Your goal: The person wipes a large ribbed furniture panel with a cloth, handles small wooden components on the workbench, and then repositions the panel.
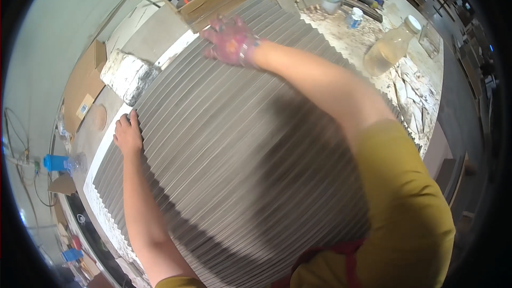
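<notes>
A large grey-brown panel of narrow parallel ribs (213, 128) covers most of the worktop in front of me. My left hand (128, 134), bare, is at the panel's left edge with its fingers bent over the rim. Reaching across to the far edge is my right hand (229, 41), in a pinkish-purple glove. Its fingers are spread over the ribs, and it is slightly blurred. Between the ribs and the table's border runs a white strip (102, 154).
Beyond the panel stands a cardboard box (224, 1) with tools and sticks. A foil-like wrapped block (128, 74) lies at the left. On the right are a large jar of cloudy liquid (392, 47), a small bottle (354, 18), a cup (332, 2) and crumpled cloth (413, 93).
</notes>
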A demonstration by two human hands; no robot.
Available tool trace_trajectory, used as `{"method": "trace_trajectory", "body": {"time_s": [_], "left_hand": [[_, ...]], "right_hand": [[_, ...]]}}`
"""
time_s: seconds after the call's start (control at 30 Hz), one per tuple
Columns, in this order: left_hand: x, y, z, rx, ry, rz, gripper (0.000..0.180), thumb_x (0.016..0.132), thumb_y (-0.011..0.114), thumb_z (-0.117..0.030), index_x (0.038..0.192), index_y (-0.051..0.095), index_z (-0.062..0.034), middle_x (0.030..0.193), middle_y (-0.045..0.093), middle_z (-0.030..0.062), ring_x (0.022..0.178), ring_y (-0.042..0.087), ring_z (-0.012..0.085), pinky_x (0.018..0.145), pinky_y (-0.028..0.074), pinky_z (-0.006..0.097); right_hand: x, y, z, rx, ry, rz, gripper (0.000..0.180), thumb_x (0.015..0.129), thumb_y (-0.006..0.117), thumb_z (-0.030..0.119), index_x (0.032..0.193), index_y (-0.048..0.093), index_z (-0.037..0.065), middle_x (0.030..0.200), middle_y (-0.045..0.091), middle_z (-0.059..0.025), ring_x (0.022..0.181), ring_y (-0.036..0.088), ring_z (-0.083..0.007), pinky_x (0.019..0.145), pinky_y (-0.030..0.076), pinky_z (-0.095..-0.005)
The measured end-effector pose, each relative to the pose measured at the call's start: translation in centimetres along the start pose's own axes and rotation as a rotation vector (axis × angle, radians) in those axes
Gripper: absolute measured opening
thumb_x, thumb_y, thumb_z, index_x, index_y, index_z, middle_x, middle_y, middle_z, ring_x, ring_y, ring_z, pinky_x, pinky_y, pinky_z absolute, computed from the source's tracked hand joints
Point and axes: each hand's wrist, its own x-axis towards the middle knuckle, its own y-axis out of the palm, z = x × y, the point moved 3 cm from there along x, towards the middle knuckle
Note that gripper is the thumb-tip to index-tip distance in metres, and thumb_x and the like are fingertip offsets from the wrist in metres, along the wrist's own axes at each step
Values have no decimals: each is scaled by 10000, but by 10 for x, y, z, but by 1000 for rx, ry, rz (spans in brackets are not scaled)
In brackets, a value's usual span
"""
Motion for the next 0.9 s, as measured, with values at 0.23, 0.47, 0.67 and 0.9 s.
{"method": "trace_trajectory", "body": {"time_s": [0.23, 0.47, 0.67, 0.9], "left_hand": [[-31, 1, 16, 9, 197, -29, 680, 958, 334, -546, 1426, 333, -52, 1489, 309, 153, 1371, 281, 326, 1090, 209, 532], [-72, -20, 2, -68, 172, -17, 676, 963, 320, -524, 1436, 308, -40, 1518, 251, 146, 1402, 224, 309, 1114, 173, 508], [-84, -9, 16, -53, 126, 8, 698, 959, 299, -554, 1447, 291, -55, 1532, 228, 120, 1413, 206, 288, 1122, 176, 499], [-118, -20, 5, -12, 150, 48, 691, 967, 315, -527, 1445, 282, -30, 1532, 214, 149, 1417, 191, 297, 1116, 182, 509]], "right_hand": [[-137, 8, -6, 96, -347, 36, 618, 932, 397, 543, 1431, 348, 180, 1498, 293, -155, 1395, 263, -308, 1141, 136, -491], [-143, -13, 0, 55, -221, 89, 615, 922, 417, 537, 1420, 369, 178, 1480, 325, -164, 1369, 301, -335, 1134, 143, -490], [-304, -36, 61, 222, -447, -110, 692, 810, 550, 561, 1375, 435, 178, 1471, 349, -145, 1364, 306, -327, 1117, 155, -538], [-470, -66, 63, 234, -161, 141, 610, 786, 638, 422, 1315, 477, 166, 1340, 480, -122, 1292, 402, -313, 1106, 243, -471]]}}
